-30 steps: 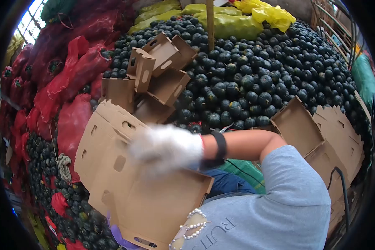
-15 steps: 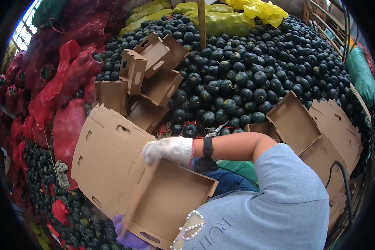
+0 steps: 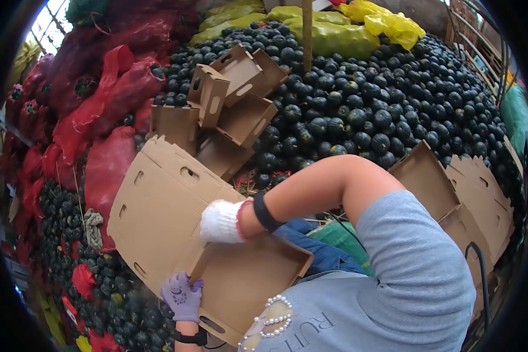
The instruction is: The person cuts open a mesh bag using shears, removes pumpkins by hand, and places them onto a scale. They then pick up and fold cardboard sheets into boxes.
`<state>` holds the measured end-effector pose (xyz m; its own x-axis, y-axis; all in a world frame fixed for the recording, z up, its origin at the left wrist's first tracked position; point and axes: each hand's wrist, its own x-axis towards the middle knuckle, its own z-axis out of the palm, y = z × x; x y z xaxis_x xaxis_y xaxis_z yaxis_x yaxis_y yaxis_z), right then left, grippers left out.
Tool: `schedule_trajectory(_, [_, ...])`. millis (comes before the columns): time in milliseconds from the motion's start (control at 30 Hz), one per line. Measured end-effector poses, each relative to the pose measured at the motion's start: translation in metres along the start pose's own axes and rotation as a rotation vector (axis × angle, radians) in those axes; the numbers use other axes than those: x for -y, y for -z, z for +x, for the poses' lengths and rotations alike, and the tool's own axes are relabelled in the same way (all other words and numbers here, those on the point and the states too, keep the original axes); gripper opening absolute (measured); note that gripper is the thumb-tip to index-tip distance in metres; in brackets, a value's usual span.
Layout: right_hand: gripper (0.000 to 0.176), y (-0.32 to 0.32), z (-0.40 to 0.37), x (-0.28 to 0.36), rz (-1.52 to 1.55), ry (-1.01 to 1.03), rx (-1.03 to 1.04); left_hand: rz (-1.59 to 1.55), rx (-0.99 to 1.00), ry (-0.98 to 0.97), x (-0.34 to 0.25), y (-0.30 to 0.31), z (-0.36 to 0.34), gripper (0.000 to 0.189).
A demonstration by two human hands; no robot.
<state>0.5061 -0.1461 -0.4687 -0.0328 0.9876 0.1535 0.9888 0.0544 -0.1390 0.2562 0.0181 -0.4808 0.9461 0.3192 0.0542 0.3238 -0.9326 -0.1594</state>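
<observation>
Folding up in front of the person's chest is a big brown cardboard box [image 3: 158, 199], half flat and half bent into shape. It sits low in the middle of the view, tipped over a heap of small squash on the left. The right hand [image 3: 220, 222], in a white glove, pushes down on the inside of the box at the bend, with its fingers curled close together. The left hand [image 3: 182, 296], in a purple glove, grips the lower edge of the box, with its fingers closed over the rim. A black band [image 3: 263, 212] goes around the right wrist. Just past the box lies a messy stack of empty boxes [image 3: 229, 100]. More flat boxes [image 3: 475, 188] lean on the right. Behind them rises a huge pile of dark green squash [image 3: 381, 100]. Red net sacks [image 3: 100, 117] are heaped on the left, and yellow sacks [image 3: 328, 35] lie at the top.
</observation>
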Motion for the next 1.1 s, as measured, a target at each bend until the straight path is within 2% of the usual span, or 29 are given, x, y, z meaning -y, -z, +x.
schedule_trajectory(33, [0.009, 0.000, -0.003, -0.007, 0.033, 0.037, -0.036, 0.004, -0.004, 0.015, 0.002, 0.012, -0.002, 0.034])
schedule_trajectory(67, [0.015, 0.013, -0.008, -0.016, 0.112, 0.039, 0.038, -0.263, -0.078, 0.042, 0.004, 0.020, -0.002, 0.031])
schedule_trajectory(100, [0.021, 0.031, -0.010, -0.027, 0.126, -0.029, 0.220, -0.530, -0.159, 0.070, 0.007, 0.024, -0.003, 0.028])
schedule_trajectory(167, [0.026, 0.048, -0.034, -0.059, 0.179, -0.147, 0.152, -0.906, -0.457, 0.156, 0.050, 0.006, -0.024, 0.025])
schedule_trajectory(233, [0.027, 0.066, -0.057, -0.084, 0.230, -0.462, 0.053, -0.905, -0.623, 0.451, 0.093, -0.004, -0.051, 0.036])
schedule_trajectory(267, [0.026, 0.056, -0.069, -0.099, 0.322, -0.623, -0.153, -0.840, -0.645, 0.563, 0.112, -0.017, -0.066, 0.042])
schedule_trajectory(300, [0.039, 0.058, -0.071, -0.105, 0.448, -0.859, -0.198, -0.813, -0.648, 0.664, 0.116, -0.023, -0.068, 0.046])
schedule_trajectory(367, [0.061, 0.034, -0.071, -0.104, 1.027, -0.881, -0.547, -0.768, -0.643, 0.865, 0.124, -0.035, -0.072, 0.055])
schedule_trajectory(400, [0.084, 0.032, -0.064, -0.101, 0.957, -0.810, -0.335, -0.739, -0.555, 0.852, 0.128, -0.047, -0.070, 0.056])
schedule_trajectory(433, [0.085, 0.025, -0.063, -0.085, 0.797, -0.824, -0.276, -0.710, -0.461, 0.842, 0.133, -0.061, -0.070, 0.058])
schedule_trajectory(467, [0.085, 0.006, -0.053, -0.082, 0.698, -0.801, -0.306, -1.473, -0.324, 0.814, 0.141, -0.083, -0.067, 0.058])
schedule_trajectory(500, [0.085, -0.012, -0.041, -0.080, 0.602, -0.774, -0.336, -2.226, -0.144, 0.684, 0.147, -0.097, -0.068, 0.060])
schedule_trajectory(567, [0.082, -0.009, -0.015, -0.064, 0.604, -0.751, -0.173, -1.960, -0.176, 0.544, 0.091, -0.065, -0.034, 0.059])
schedule_trajectory(600, [0.081, 0.008, -0.009, -0.042, 0.494, -0.801, -0.113, -1.953, -0.197, 0.550, 0.076, -0.055, -0.030, 0.059])
schedule_trajectory(633, [0.080, 0.025, -0.006, -0.022, 0.383, -0.854, -0.055, -1.735, -0.259, 0.711, 0.065, -0.048, -0.027, 0.057])
schedule_trajectory(667, [0.079, 0.017, -0.006, -0.027, 0.374, -0.808, -0.147, -1.509, -0.311, 0.858, 0.057, -0.041, -0.029, 0.055])
schedule_trajectory(767, [0.062, 0.055, -0.015, -0.022, 0.480, -0.823, -0.080, -1.558, -0.386, 0.764, 0.040, -0.016, -0.043, 0.060])
schedule_trajectory(800, [0.062, 0.051, -0.016, -0.022, 0.479, -0.821, -0.076, -1.560, -0.387, 0.769, 0.045, -0.019, -0.055, 0.060])
schedule_trajectory(867, [0.038, 0.037, -0.021, -0.020, 0.709, -0.799, -0.430, -0.713, -0.565, 0.429, 0.062, -0.028, -0.081, 0.061])
schedule_trajectory(900, [0.038, 0.033, -0.024, -0.019, 0.699, -0.812, -0.437, -0.713, -0.620, 0.469, 0.059, -0.013, -0.079, 0.062])
schedule_trajectory(933, [0.029, 0.030, -0.027, -0.020, 0.741, -0.594, -0.656, -0.780, -0.781, 0.418, 0.031, 0.027, -0.066, 0.062])
schedule_trajectory(967, [0.021, 0.028, -0.031, -0.023, 0.763, -0.366, -0.863, -0.829, -0.859, 0.383, 0.019, 0.042, -0.058, 0.062])
schedule_trajectory(1000, [0.022, 0.029, -0.034, -0.032, 0.581, -0.257, -0.884, -0.875, -0.935, 0.344, 0.006, 0.057, -0.049, 0.063])
schedule_trajectory(1033, [0.022, 0.031, -0.035, -0.036, 0.564, -0.277, -0.885, -0.866, -0.962, 0.304, 0.013, 0.053, -0.049, 0.063])
schedule_trajectory(1100, [0.030, 0.036, -0.037, -0.045, 0.457, -0.576, -0.868, -0.864, -0.983, 0.257, 0.038, 0.046, -0.060, 0.068])
